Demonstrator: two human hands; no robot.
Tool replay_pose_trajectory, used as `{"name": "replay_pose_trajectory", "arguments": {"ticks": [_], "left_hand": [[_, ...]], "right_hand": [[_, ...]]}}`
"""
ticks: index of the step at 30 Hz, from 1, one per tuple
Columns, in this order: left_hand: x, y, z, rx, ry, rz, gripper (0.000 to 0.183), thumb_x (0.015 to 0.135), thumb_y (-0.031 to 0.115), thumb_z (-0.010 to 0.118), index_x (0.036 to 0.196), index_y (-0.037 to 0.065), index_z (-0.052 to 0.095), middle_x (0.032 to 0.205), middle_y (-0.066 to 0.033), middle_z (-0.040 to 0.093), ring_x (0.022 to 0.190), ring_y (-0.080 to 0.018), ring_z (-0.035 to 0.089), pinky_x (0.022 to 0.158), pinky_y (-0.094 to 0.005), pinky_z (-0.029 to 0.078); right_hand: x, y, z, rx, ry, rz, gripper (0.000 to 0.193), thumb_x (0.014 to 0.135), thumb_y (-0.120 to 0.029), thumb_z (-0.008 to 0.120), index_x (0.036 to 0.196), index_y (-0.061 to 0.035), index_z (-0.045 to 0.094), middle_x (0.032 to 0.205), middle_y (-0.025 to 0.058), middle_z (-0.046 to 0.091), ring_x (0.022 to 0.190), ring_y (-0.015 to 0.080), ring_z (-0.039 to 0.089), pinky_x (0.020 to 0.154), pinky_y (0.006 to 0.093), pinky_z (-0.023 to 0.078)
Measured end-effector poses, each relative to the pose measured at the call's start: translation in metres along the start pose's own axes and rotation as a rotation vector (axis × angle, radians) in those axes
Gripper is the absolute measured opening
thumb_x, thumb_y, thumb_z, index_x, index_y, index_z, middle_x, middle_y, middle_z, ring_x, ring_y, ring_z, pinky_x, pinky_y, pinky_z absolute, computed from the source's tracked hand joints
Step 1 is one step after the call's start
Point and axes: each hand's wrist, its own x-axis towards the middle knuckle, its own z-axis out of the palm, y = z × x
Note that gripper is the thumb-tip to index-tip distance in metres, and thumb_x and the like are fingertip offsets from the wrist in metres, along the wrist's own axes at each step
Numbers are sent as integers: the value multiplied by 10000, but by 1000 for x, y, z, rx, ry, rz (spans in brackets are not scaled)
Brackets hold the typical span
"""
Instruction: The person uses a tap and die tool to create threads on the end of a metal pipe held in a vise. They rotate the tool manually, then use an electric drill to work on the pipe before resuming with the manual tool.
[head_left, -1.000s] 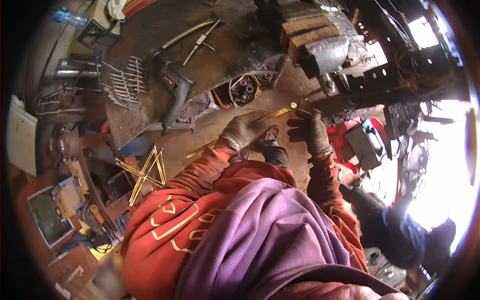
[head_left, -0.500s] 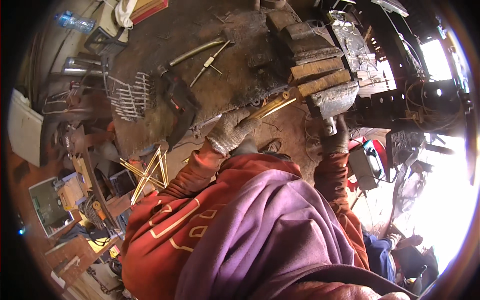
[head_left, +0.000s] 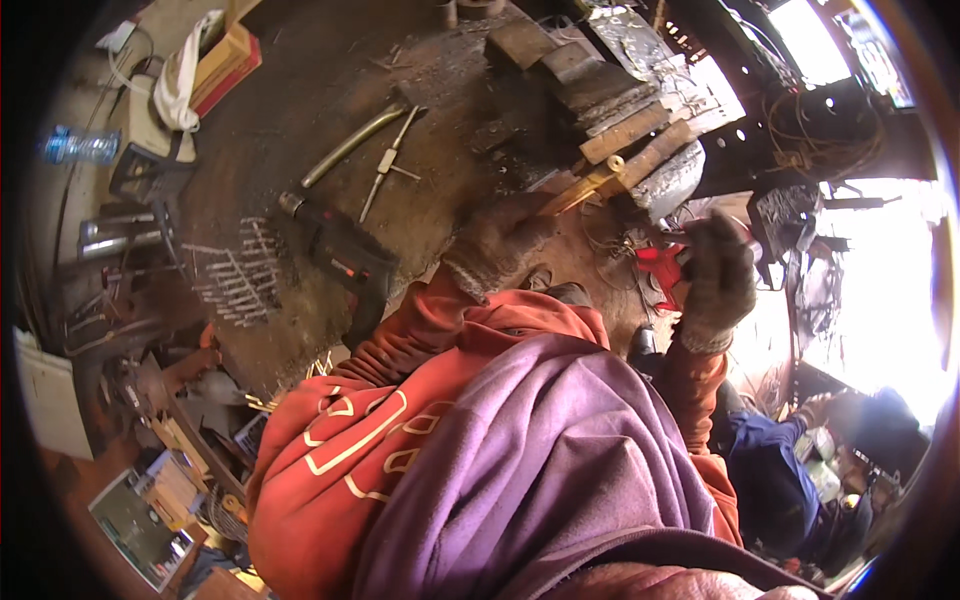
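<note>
My gloved left hand (head_left: 500, 243) is closed around the lower part of a brass-coloured rod (head_left: 582, 190), which slants up and to the right, its round end showing against two wooden blocks (head_left: 640, 148); whether it touches them I can't tell. I seem to grip it low so that this end sticks out free and in plain sight. My gloved right hand (head_left: 720, 280) is raised well apart from the left, below a rounded metal block (head_left: 675, 185); its fingers look bent, but the dark glove hides whether anything sits in them. The wooden blocks lie side by side against the metal, perhaps as packing. On the workbench (head_left: 290, 105), the drill (head_left: 345, 255) lies near its edge beside my left sleeve, probably so I can reach it easily. The T-handled tool (head_left: 388, 160) and a bent tube (head_left: 350, 147) rest farther in, likely out of my arms' way, while thin metal rods (head_left: 240, 278) are heaped together left of the drill, perhaps to keep them from scattering.
</note>
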Motion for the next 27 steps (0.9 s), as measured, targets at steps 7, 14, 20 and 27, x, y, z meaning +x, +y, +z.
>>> {"name": "replay_pose_trajectory", "arguments": {"ticks": [7, 14, 20, 27], "left_hand": [[13, -4, 8, -12, 49, -90, 316, 977, 164, 718, 1271, 48, 717, 1137, -91, 761, 1028, -176, 697, 896, -337, 553], [3, -8, 2, 64, 30, -9, 373, 988, 138, 724, 1335, 13, 667, 1122, -106, 744, 973, -135, 644, 821, -316, 538], [14, 10, 7, 56, 29, -151, 326, 937, 164, 771, 1221, 17, 704, 1083, -141, 738, 954, -227, 696, 797, -373, 537], [14, 12, 4, 228, 48, 19, 338, 966, 203, 732, 1244, 12, 704, 1127, -160, 745, 990, -247, 712, 843, -390, 551]], "right_hand": [[-19, -39, -5, -155, -427, -235, 199, 925, -129, 696, 1098, -33, 724, 950, 124, 727, 807, 231, 713, 728, 347, 559], [38, -46, -12, 283, -299, 66, 485, 878, -226, 812, 1289, -6, 675, 1076, 118, 736, 879, 173, 702, 783, 321, 560], [143, 20, 32, -215, -400, 177, 524, 887, -379, 803, 1201, 29, 708, 983, 147, 753, 856, 211, 717, 769, 368, 572], [130, 2, 36, -4, -609, 177, 453, 885, -370, 810, 1069, 41, 758, 875, 116, 731, 811, 177, 675, 755, 351, 552]]}}
